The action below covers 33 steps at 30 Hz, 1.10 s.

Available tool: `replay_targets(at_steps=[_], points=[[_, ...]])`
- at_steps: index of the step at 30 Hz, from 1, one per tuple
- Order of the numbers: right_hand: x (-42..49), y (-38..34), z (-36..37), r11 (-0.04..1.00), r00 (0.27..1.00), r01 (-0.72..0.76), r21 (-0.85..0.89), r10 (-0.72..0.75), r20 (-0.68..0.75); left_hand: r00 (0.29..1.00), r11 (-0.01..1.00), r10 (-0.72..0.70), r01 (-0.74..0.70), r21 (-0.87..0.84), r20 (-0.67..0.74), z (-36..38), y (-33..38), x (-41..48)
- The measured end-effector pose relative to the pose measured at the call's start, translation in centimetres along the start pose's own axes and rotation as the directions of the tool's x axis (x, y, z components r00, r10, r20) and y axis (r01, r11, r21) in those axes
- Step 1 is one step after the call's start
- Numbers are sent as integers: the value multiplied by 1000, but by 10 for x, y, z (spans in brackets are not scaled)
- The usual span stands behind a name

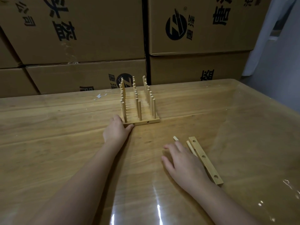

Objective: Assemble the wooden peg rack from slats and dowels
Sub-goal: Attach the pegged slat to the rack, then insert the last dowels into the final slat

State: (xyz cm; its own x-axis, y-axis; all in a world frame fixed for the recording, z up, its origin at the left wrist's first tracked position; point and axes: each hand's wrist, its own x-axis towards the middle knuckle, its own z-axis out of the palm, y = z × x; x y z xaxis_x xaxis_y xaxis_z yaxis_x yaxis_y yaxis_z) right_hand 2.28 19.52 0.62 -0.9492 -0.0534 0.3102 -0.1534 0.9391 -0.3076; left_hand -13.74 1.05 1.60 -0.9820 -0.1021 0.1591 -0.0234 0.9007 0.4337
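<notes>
Cardboard boxes [81, 30] stand stacked behind the table [48, 127]. They are all shut, so you cannot see inside. Your left hand [116, 130] touches the near left corner of the rack [141, 122], fingers along its side and thumb on the front edge. Your right hand [183, 161] lies flat, fingers spread, over loose dowels [190, 147] beside a slat [205, 159] with three holes. The rack sits mid-table. It is pale wood with three rows of pegs standing up.

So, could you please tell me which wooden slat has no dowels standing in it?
The loose pale wooden slat lying flat beside the right hand: its three holes are empty, while the slats of the peg rack hold upright dowels.
</notes>
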Motion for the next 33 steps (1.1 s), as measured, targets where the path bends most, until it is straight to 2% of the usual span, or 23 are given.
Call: replay_targets(at_steps=[5,10,15,20,24,27,28,30,31,32,33], points=[[-2,-2,-11,976,980,-114,-187,81,-179,999,948,-16,25,-317,31,-11,-16,-16],[0,11,-26,837,916,-399,-374,381,-125,999,910,49,-48,-412,-8,-22,-24,-48],[2,21,-28,816,865,-476,-328,501,-9,989,897,126,-79,-435,81,-26,-25,-87],[5,30,-29,828,837,-537,-158,547,22,972,865,154,-47,-500,176,-25,-9,-120],[5,33,-29,823,827,-555,-119,562,33,973,891,218,-165,-424,79,-15,-7,-145],[3,30,-34,830,844,-535,-158,521,-126,948,882,310,-259,-393,72,-16,-7,-147],[3,27,-38,856,860,-498,-139,468,-204,938,873,336,-274,-403,91,-17,-7,-147],[0,19,-45,957,897,-288,-48,251,-363,932,825,341,-233,-515,125,-19,-6,-149],[-3,11,-48,987,891,-158,19,151,-427,932,773,332,-181,-608,145,-21,-5,-150],[-6,2,-49,990,878,-46,134,104,-468,932,710,322,-121,-694,167,-23,-5,-150],[-10,-8,-47,954,879,20,300,126,-460,928,648,317,-63,-759,193,-25,-6,-150]])
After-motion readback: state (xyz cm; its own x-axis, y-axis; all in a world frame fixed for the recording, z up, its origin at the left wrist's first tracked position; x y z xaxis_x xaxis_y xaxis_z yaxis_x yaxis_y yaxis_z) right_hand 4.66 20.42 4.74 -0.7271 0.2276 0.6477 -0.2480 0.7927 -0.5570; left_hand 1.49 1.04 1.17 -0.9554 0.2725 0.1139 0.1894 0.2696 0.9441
